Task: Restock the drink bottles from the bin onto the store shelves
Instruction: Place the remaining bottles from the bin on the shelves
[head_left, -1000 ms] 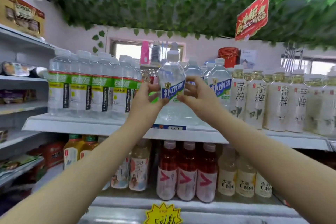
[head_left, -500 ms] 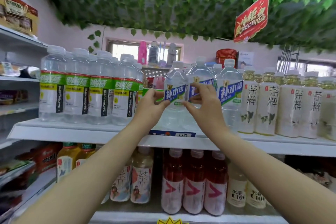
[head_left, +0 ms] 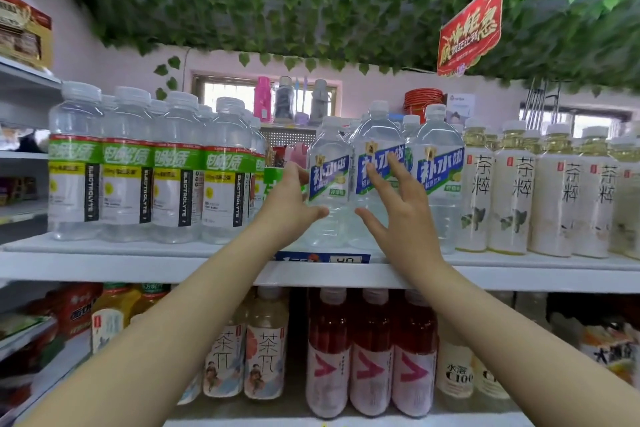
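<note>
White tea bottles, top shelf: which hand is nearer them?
Right. The right hand touches a blue-label bottle left of the white tea bottles; the left hand sits farther left.

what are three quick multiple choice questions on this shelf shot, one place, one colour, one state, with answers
1. The red bottles stand:
A) beside the tea on the upper shelf
B) directly below the blue-label bottles
C) on the floor

2. The hanging sign is:
A) blue
B) red
C) black

3. The right hand is:
A) open, fingers spread
B) a fist
C) gripping a cap

Answers:
B, they sit one shelf under that row.
B, it is red with yellow lettering.
A, its spread fingers hold nothing.
</note>
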`<action>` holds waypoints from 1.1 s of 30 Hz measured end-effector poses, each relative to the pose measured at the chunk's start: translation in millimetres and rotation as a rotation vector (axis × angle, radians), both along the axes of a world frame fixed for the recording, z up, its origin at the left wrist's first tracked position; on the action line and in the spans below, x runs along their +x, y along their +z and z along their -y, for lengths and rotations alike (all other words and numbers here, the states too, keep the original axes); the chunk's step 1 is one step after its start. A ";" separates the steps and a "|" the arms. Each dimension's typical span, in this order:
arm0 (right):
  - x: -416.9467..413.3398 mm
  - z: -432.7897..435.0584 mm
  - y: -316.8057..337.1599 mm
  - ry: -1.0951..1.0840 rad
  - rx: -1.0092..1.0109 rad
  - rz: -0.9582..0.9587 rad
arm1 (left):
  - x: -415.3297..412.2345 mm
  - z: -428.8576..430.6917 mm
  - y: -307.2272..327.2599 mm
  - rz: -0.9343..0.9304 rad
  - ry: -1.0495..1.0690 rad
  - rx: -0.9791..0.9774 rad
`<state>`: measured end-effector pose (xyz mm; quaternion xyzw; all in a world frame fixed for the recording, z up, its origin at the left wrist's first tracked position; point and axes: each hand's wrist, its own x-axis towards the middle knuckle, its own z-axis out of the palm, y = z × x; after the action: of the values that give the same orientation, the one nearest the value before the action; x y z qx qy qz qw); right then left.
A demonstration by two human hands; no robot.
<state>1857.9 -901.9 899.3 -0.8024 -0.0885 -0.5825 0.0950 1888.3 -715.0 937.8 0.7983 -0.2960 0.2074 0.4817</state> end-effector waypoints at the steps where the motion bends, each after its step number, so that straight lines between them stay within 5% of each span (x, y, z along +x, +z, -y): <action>1: 1.0 0.4 -0.6 -0.003 -0.011 0.018 | 0.2 1.0 0.8 -0.019 -0.004 -0.014; 16: -7.1 -6.3 0.7 -0.036 0.020 -0.088 | -4.9 -3.9 10.6 -0.386 -0.149 -0.098; 24: -36.6 -0.5 8.3 0.073 0.072 -0.232 | -25.3 -1.0 10.8 -0.161 0.050 0.084; 33: -82.6 7.2 -14.5 0.190 0.389 -0.157 | -66.2 8.7 1.8 0.054 0.071 -0.006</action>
<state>1775.3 -909.0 884.8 -0.7998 -0.0422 -0.5129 0.3091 1822.1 -723.7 939.6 0.8010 -0.2798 0.2467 0.4682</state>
